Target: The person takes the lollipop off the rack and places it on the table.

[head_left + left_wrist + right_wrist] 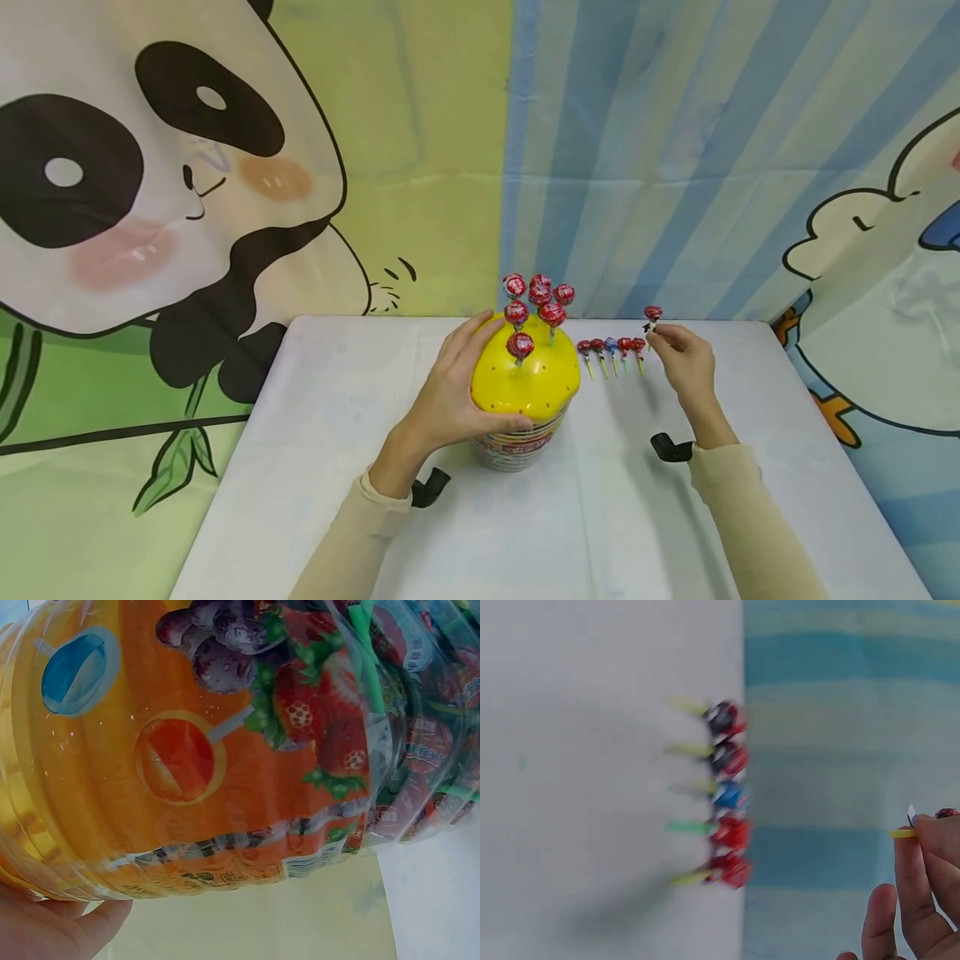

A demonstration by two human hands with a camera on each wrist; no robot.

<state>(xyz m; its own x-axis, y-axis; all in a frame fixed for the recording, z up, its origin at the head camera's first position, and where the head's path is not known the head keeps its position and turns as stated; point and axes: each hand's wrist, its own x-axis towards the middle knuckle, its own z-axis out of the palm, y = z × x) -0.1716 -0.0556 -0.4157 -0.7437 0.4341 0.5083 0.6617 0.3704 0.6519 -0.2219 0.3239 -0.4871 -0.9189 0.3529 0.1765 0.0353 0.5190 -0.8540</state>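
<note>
- Pinching one red-topped lollipop [652, 313] by its yellow stick, the right hand [688, 360] is near the candy row.
- The left hand [447, 398] grips the yellow lid [517, 390] of the candy jar [512, 454].
- Red lollipops [520, 345] stand in the lid.
- Five lollipops [624, 343], one blue, lie on the white table [615, 500].

panda-printed backdrop [442, 158], blue stripes [678, 233] at right, white table [307, 433]

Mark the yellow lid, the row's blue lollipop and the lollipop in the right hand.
Yellow lid [527, 387], head view: front of its dome.
Blue lollipop [730, 794], right wrist view: wrapped candy end.
Held lollipop [653, 313], head view: wrapped candy end.
</note>
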